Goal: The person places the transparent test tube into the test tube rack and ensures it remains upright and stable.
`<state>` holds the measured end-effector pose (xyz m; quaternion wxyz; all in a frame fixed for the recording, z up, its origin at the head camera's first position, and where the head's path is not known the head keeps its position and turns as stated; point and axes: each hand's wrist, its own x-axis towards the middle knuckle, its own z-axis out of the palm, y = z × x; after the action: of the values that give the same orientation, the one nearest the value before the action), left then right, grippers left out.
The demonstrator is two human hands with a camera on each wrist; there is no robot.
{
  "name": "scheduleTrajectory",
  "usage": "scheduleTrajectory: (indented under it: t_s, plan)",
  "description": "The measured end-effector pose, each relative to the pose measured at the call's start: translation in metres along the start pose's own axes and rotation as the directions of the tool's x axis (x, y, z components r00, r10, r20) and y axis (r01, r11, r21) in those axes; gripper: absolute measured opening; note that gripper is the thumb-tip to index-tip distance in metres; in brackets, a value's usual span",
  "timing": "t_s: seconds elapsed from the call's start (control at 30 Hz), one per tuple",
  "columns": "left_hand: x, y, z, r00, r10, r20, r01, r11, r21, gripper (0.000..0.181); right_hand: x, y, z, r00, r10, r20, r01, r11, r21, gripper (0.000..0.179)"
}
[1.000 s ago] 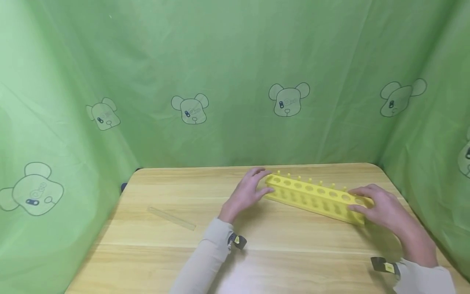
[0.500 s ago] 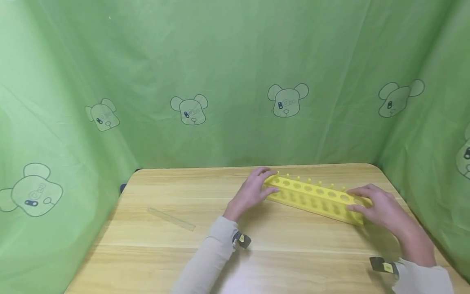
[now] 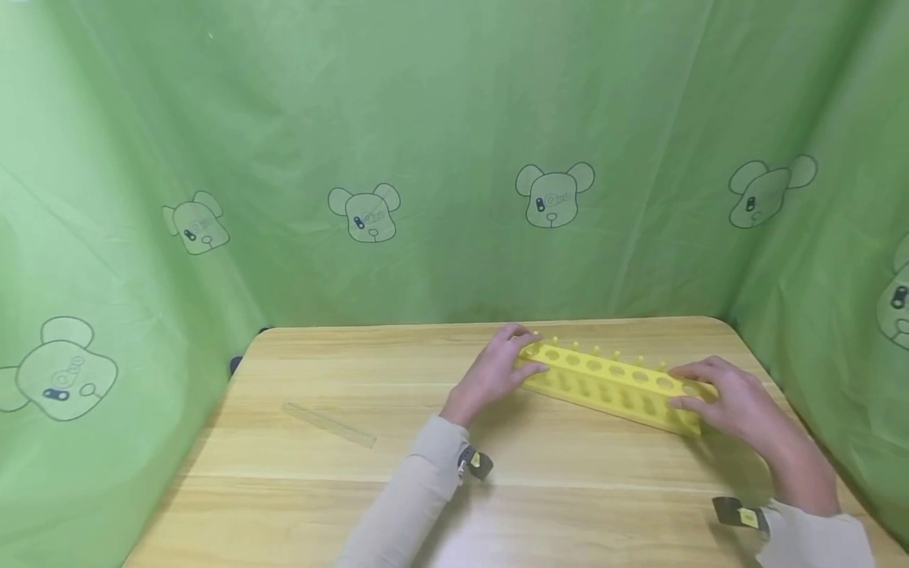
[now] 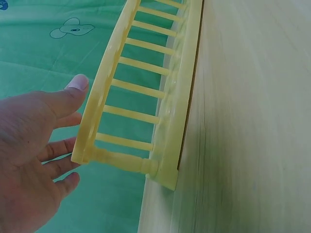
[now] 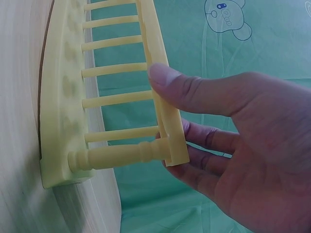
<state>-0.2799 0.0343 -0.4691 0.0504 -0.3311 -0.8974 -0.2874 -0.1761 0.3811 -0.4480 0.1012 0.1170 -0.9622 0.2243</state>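
Note:
A long yellow test tube rack stands on the table, with a row of round holes in its top and small pegs along its far side. My right hand grips its right end. In the right wrist view the thumb lies over the top plate, with fingers behind it. My left hand is at the rack's left end, thumb and fingers on either side. The left wrist view shows the left thumb just apart from the top plate, fingers loosely bent; some fingertips may be hidden.
A clear flat strip lies on the wooden table, left of the rack. Green curtains with mouse-like heads hang behind the table and at both sides. A camera band sits on each wrist.
My left hand has moved a little to the right, further over the rack's left end. The right hand keeps its grip, and the rack has barely moved.

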Motion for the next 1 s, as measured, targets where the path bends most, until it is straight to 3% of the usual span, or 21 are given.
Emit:
scheduleTrajectory:
  t_s: [0.47,0.7,1.0]
  plan:
    - [0.0029,-0.0011,0.0090,1.000,0.006,0.001,-0.006,0.999,0.033,0.051,-0.0012,-0.0007,0.0040,1.000,0.001,-0.005,-0.001,1.000,0.010,0.047]
    - [0.0058,-0.0014,0.0089,0.999,0.047,-0.025,-0.045,0.996,0.078,0.049,-0.0014,0.0003,0.0036,1.000,0.000,-0.022,0.001,1.000,0.024,0.047]
    - [0.0086,0.0002,0.0081,0.998,0.044,-0.034,-0.040,0.995,0.091,0.046,-0.0006,0.0013,0.0034,0.999,-0.011,-0.039,0.012,1.000,0.011,0.047]
